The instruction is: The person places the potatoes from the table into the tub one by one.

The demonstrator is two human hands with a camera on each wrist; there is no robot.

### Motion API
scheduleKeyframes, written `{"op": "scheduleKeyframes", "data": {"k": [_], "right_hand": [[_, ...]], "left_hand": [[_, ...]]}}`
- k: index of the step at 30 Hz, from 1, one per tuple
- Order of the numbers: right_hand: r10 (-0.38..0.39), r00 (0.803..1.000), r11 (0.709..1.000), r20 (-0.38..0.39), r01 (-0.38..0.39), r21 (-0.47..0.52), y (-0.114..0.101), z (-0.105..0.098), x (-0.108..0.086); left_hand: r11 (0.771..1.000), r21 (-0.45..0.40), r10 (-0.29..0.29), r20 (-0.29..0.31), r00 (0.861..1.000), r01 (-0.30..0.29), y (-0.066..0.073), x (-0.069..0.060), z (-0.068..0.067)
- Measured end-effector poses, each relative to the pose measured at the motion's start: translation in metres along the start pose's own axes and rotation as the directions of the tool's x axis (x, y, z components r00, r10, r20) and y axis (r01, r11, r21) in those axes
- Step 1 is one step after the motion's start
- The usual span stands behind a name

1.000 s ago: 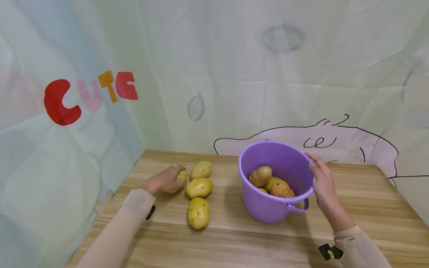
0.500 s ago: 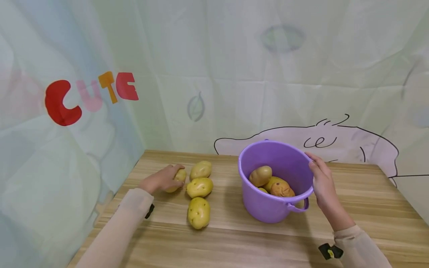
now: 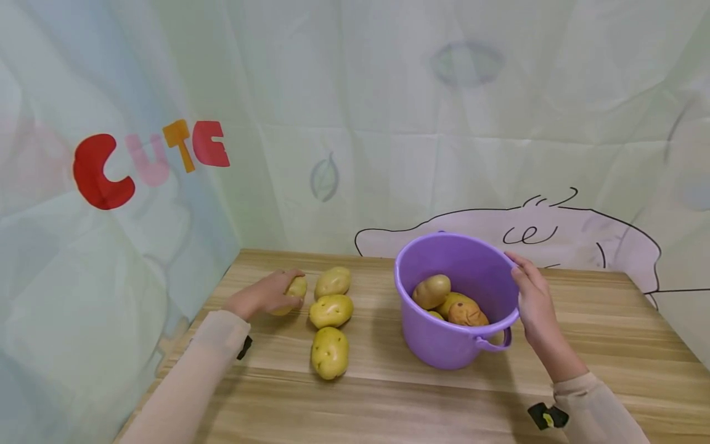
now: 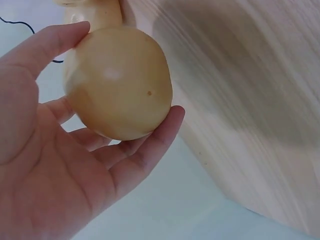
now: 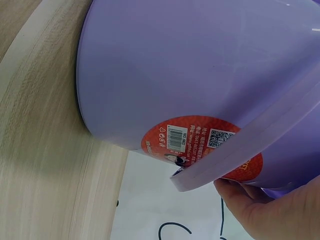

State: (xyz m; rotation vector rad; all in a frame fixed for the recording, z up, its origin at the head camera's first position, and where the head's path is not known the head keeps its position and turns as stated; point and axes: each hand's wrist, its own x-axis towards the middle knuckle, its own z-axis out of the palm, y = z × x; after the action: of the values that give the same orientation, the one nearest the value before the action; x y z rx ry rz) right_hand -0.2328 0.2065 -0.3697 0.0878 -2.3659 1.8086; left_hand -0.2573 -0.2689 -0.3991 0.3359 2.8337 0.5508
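My left hand (image 3: 268, 292) holds a yellow potato (image 4: 120, 85) between thumb and fingers, at the left of the row on the table. Three more potatoes lie just right of that hand: one at the back (image 3: 333, 282), one in the middle (image 3: 331, 311) and one nearest me (image 3: 330, 353). A purple bucket (image 3: 444, 342) stands tilted toward me, with several potatoes (image 3: 431, 291) inside. My right hand (image 3: 534, 302) grips the bucket's right rim. In the right wrist view, its fingers are partly hidden behind the bucket handle (image 5: 250, 145).
The wood-grain table (image 3: 388, 410) extends under everything. A printed cloth backdrop (image 3: 344, 92) rises along its back and left edges. The handle hangs at the bucket's near right side, and a red label (image 5: 200, 130) is stuck to the bucket's wall.
My left hand has shifted slightly left and away from me with the potato, widening the gap to the row. The right hand and the bucket stay where they were.
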Motion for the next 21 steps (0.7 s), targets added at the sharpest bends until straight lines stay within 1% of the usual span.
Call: {"op": "scheduleKeyframes", "data": {"k": [7, 12, 17, 21], "right_hand": [[0.006, 1.000, 1.000, 0.003, -0.006, 0.005, 0.000, 0.000, 0.000], [0.001, 1.000, 1.000, 0.003, -0.001, 0.008, 0.001, 0.000, 0.000], [-0.002, 1.000, 1.000, 0.001, 0.002, -0.003, 0.002, 0.000, 0.000], [-0.005, 1.000, 1.000, -0.001, 0.005, -0.014, 0.003, 0.000, 0.000]], "left_hand": [[1.000, 0.013, 0.011, -0.001, 1.000, -0.011, 0.005, -0.002, -0.007], [0.999, 0.023, 0.043, -0.006, 0.999, -0.043, 0.009, -0.002, -0.012], [0.995, 0.052, 0.086, -0.020, 0.996, -0.085, 0.016, -0.001, -0.015], [0.993, 0.060, 0.099, -0.021, 0.995, -0.098, 0.023, -0.002, -0.016]]}}
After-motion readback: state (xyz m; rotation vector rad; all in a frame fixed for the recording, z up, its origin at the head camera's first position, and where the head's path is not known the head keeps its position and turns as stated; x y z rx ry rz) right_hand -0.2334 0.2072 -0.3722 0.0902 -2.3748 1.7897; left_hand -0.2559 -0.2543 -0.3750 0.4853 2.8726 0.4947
